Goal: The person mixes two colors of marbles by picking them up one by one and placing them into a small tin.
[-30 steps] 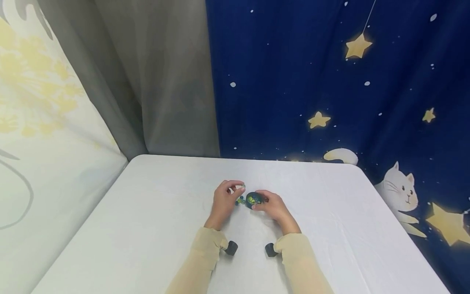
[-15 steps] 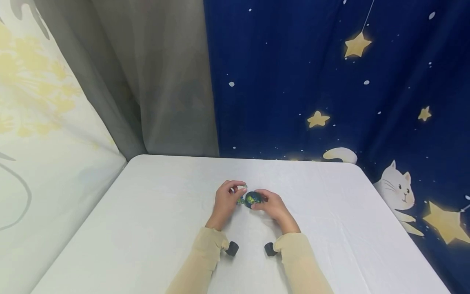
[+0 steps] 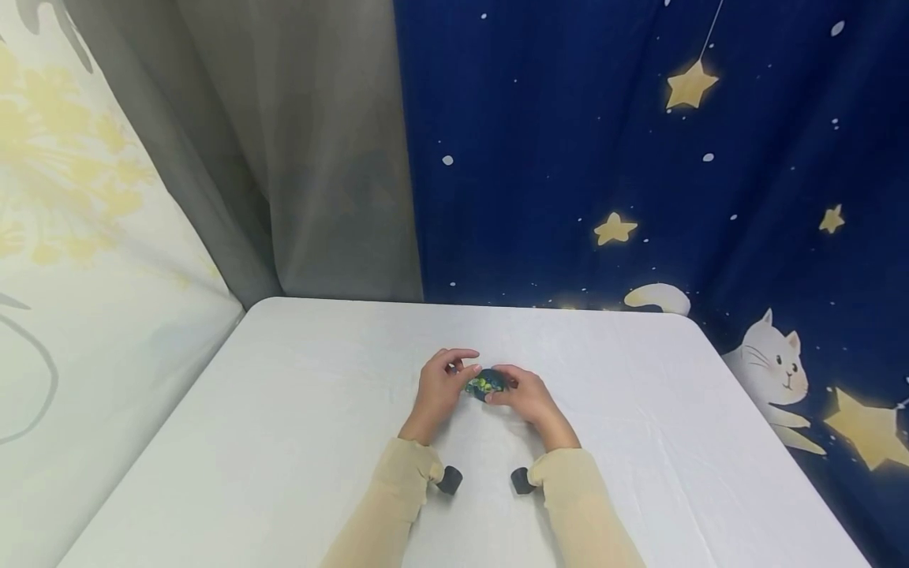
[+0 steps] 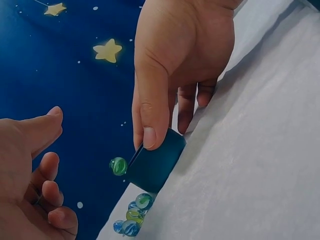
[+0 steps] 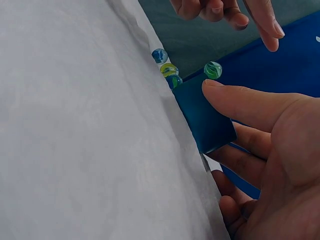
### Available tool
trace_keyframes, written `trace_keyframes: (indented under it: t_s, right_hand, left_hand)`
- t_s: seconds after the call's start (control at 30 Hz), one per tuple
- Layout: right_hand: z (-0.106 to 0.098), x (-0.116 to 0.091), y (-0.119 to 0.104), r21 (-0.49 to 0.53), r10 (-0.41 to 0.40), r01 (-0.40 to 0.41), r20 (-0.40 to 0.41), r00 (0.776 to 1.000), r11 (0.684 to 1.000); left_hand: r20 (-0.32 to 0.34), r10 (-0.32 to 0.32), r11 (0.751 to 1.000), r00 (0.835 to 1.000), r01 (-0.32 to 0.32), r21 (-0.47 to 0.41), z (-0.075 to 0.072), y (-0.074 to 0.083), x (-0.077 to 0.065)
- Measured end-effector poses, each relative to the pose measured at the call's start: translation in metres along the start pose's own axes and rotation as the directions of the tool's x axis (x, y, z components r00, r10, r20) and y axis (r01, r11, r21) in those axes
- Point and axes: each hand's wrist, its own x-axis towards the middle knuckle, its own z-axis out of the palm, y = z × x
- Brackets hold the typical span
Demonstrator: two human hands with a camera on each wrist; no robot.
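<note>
My right hand [image 3: 527, 396] holds a small dark teal cup [image 4: 159, 161] on the white table, with the thumb and fingers on opposite sides of its rim. Yellow-green and blue marbles show inside the cup in the head view. Just over the cup's mouth, one green swirled marble [image 5: 213, 70] is in the air, touched by no finger. My left hand [image 3: 440, 388] is beside the cup, its thumb and forefinger parted with nothing between them. Several loose blue, green and yellow marbles [image 4: 134, 216] lie on the table against the cup, partly hidden by the left hand in the head view.
The white table [image 3: 298, 442] reaches back to a grey curtain [image 3: 341, 158] and a dark blue star-patterned curtain [image 3: 540, 142]. Black wrist cameras [image 3: 449, 480] stick out from both cream sleeves [image 3: 387, 489], close above the tabletop.
My left hand has shifted slightly right toward the cup, and its thumb and forefinger have let go of the marble they pinched. My right hand still holds the cup in place.
</note>
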Motion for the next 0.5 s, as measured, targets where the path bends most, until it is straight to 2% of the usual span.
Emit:
trace_keyframes:
  t_s: [0.2, 0.5]
  right_hand:
    - [0.0001, 0.0002, -0.0005, 0.006, -0.004, 0.004, 0.001, 1.0, 1.0]
    - [-0.0005, 0.0005, -0.0002, 0.006, -0.013, 0.013, -0.002, 1.0, 1.0]
  left_hand:
    - [0.007, -0.011, 1.0, 1.0, 0.011, -0.001, -0.0016, -0.0003, -0.0003]
    - [-0.021, -0.038, 0.999, 0.999, 0.039, 0.034, -0.0057, 0.0001, 0.0018]
